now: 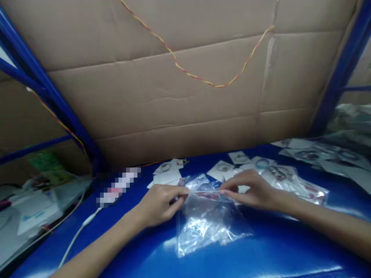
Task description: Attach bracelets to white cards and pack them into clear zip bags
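A clear plastic bag with something dark red in it is stretched level between my two hands. My left hand pinches its left end between thumb and fingertips. At the other end, the thumb and forefinger of my right hand are pinched together on the bag. Under and in front of it, more crinkled clear plastic lies on the glossy blue surface. Glare hides where one bag stops and another starts.
White cards with cord bracelets lie behind my left hand. More carded bracelets are heaped at the far right, with bagged pieces nearer. A white cable runs along the left. Cardboard walls the back, between blue metal posts.
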A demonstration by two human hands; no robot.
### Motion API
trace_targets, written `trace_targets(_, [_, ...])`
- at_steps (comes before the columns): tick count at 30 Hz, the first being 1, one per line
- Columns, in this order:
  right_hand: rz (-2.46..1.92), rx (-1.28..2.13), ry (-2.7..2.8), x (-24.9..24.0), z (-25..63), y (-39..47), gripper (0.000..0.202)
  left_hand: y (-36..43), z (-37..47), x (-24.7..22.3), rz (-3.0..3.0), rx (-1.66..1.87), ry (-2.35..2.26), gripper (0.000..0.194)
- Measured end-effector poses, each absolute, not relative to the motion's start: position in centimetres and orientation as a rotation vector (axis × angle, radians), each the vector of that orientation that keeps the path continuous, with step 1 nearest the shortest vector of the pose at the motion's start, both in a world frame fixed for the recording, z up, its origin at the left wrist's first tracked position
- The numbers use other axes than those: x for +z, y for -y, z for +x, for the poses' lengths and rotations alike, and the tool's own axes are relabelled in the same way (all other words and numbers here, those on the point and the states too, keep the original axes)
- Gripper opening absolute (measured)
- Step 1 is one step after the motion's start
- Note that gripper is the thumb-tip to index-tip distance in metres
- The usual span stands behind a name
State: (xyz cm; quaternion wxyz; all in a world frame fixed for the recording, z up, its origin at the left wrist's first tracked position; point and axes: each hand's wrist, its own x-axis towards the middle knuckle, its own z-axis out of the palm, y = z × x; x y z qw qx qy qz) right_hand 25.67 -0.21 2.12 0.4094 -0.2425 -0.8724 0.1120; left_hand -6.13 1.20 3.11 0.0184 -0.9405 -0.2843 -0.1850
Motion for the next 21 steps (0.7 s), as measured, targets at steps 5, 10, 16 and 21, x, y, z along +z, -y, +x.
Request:
trace_targets(5, [-0.599, 0.324, 2.204, 1.8, 25.82, -0.16, 0.015, -1.14, -6.08, 3.24, -2.905, -0.563, 0.899, 0.027])
trace_targets(10, [-0.601, 0.332, 2.221, 1.84, 25.89, -0.19, 0.016, -1.17, -6.06, 3.27, -2.898, -0.586, 0.88, 0.028])
trace_targets(16, [-0.667, 0.37, 2.258, 2.04, 25.89, 0.0, 0.018, -1.18, -6.08, 3.2, -2.914, -0.535, 0.912, 0.029])
trace_targets(21, [-0.716, 0.4, 2.287, 1.98, 25.9, -0.03, 0.02, -1.07, -6.01, 3.31, -2.923, -0.479, 0.974, 0.028])
